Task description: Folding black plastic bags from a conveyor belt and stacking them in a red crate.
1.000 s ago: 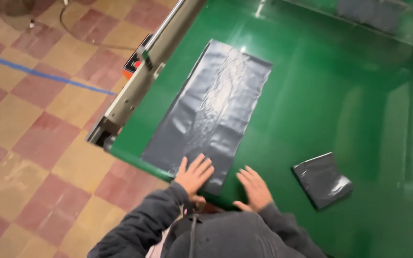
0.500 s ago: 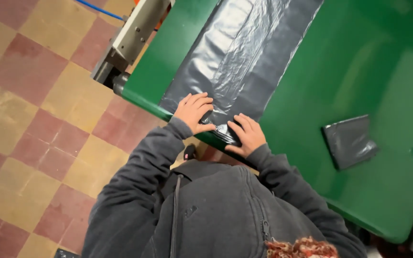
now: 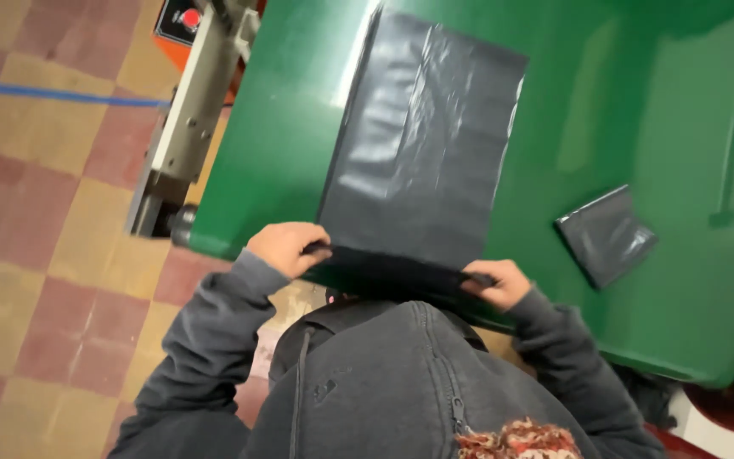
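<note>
A long dark grey plastic bag [image 3: 422, 144] lies flat on the green table [image 3: 639, 110], running away from me. Its near end is folded over into a narrow band at the table's front edge. My left hand [image 3: 286, 246] pinches the left end of that band. My right hand [image 3: 496, 283] pinches the right end. Both arms are in dark grey sleeves, and my grey jacket front fills the bottom of the view.
A small folded dark grey bag [image 3: 606, 234] lies on the table to the right. A grey metal machine [image 3: 184, 127] with an orange box and a red button adjoins the table's left side. A blue line [image 3: 53, 93] crosses the tiled floor.
My hands have gone from pressing flat on the bag's near end to gripping its two corners, farther apart. The near edge is now folded up. The camera has shifted.
</note>
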